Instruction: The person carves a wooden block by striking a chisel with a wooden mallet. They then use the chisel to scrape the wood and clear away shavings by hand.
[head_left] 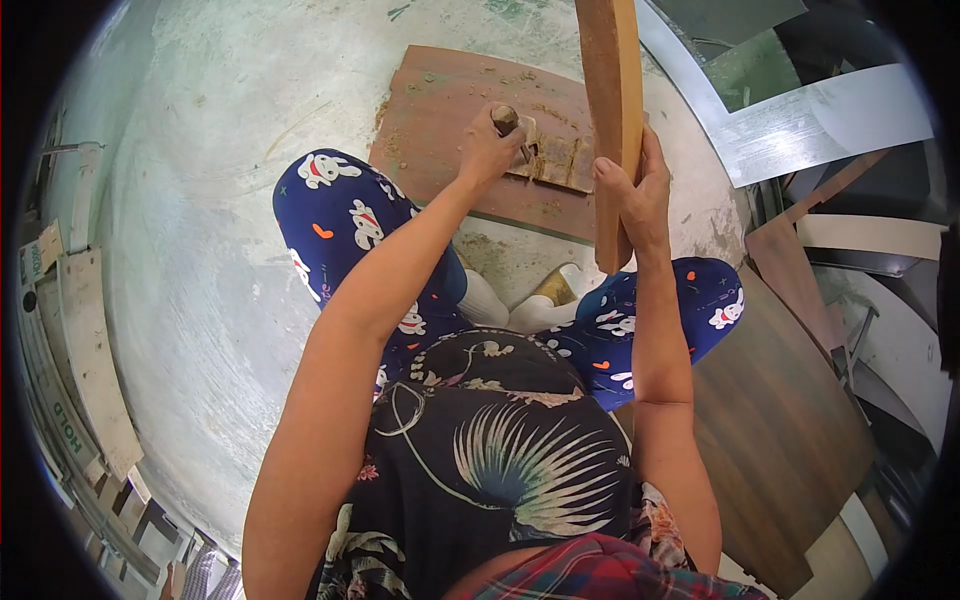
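My left hand [487, 146] is closed round an upright chisel [505, 119]; its round wooden handle end shows on top, while its blade is mostly hidden. Under it lies a small brown wooden piece [567, 163] with cuts or grooves across it. This piece rests on a reddish-brown board [450, 100] scattered with wood chips. In my right hand [643, 195], a long, thick wooden bar [612, 90] is gripped near its lower end. The bar rises past the top edge of the view, beside the grooved piece and apart from the chisel.
My bent knees and feet frame the board's near side on the concrete floor [220, 210]. Metal sheets [830, 120] and loose panels lie at the right, with a large brown panel [780, 420] near my right leg. Wooden strips [95, 350] stand along the left.
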